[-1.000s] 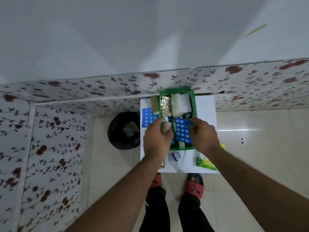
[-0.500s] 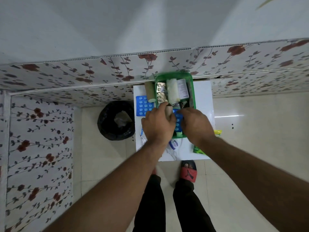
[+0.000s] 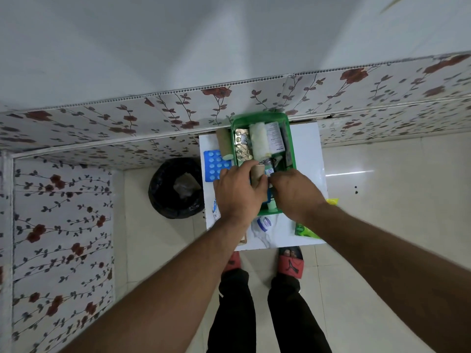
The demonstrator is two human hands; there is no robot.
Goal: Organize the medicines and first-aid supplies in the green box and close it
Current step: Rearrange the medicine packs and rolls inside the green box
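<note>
The green box (image 3: 291, 138) stands open on a small white table (image 3: 308, 154) against the wall. Inside lie silver pill strips (image 3: 242, 146), a white gauze roll (image 3: 259, 141) and a white printed packet (image 3: 275, 138). My left hand (image 3: 239, 194) is shut on a tan bandage roll (image 3: 257, 174) over the box's near half. My right hand (image 3: 297, 193) is beside it, fingertips pinching a small item by the roll; what it holds is hidden. A blue pill blister (image 3: 215, 165) and another tan roll (image 3: 224, 143) lie left of the box.
A black bin (image 3: 175, 187) sits on the floor left of the table. A green packet (image 3: 305, 230) and clear-wrapped items (image 3: 263, 224) lie at the table's near edge. Floral wall panels close the left and back. My feet in red slippers stand below the table.
Both hands have moved together over the box's near half, covering the blue blister that lay there. The left hand keeps the tan roll. The camera view shifted slightly.
</note>
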